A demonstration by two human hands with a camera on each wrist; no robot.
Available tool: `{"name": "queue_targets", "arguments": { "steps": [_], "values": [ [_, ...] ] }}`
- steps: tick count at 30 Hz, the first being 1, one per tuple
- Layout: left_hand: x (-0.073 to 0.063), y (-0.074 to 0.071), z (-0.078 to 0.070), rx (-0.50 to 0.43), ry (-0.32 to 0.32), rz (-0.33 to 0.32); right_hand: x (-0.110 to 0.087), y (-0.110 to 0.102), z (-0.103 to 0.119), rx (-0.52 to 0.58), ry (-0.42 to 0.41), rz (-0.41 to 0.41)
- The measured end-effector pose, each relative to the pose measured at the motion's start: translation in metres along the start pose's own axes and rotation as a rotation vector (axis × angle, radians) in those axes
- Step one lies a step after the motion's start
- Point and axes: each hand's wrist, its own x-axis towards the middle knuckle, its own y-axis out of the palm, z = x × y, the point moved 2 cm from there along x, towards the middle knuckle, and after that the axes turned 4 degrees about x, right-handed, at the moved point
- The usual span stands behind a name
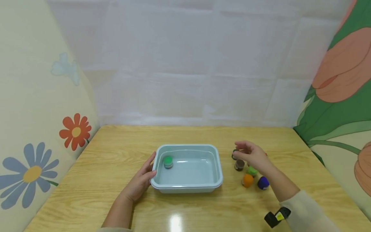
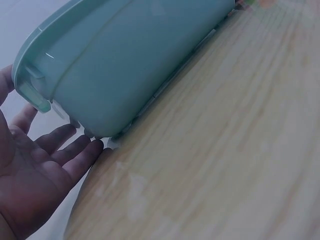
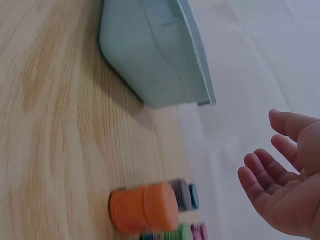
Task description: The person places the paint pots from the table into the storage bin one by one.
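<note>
A pale sleeve (image 1: pixel 308 211) lies nearest the camera, at lower right. The table (image 1: pixel 162 212) spreads beneath everything, and the tub (image 1: pixel 186 186) sits on it, its long axis running left to right. The left hand (image 1: pixel 139 183) rests against the tub's left end, thumb at the rim, fingers fairly straight beside the outer wall rather than wrapped round it. The right hand (image 1: pixel 255 156) hovers beyond the tub's right end, above the table; its fingers bend loosely, thumb apart, and the right wrist view shows nothing in them.

The jars stand upright below that hand, which is much the nearer of the two: an orange jar (image 1: pixel 247 181) and a blue jar (image 1: pixel 263 183) on the person's side, a lime jar (image 1: pixel 252 171) and a brown jar (image 1: pixel 239 165) farther out, and a dark jar (image 1: pixel 233 157) farthest, just under the fingertips in the head view. A green jar (image 1: pixel 168 162) is inside the tub, near its left end.
</note>
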Motion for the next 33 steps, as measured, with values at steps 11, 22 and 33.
{"name": "queue_targets", "arguments": {
  "steps": [11,22,33],
  "values": [
    [-0.001,0.000,-0.001,-0.005,0.011,0.002,-0.028,-0.028,-0.028,-0.022,0.033,-0.060],
    [0.000,0.000,0.000,-0.008,0.011,0.002,-0.056,-0.037,-0.057,-0.108,0.062,-0.131],
    [0.000,0.000,-0.001,0.014,0.014,-0.002,-0.069,-0.040,-0.083,-0.061,0.161,-0.112]
  ]
}}
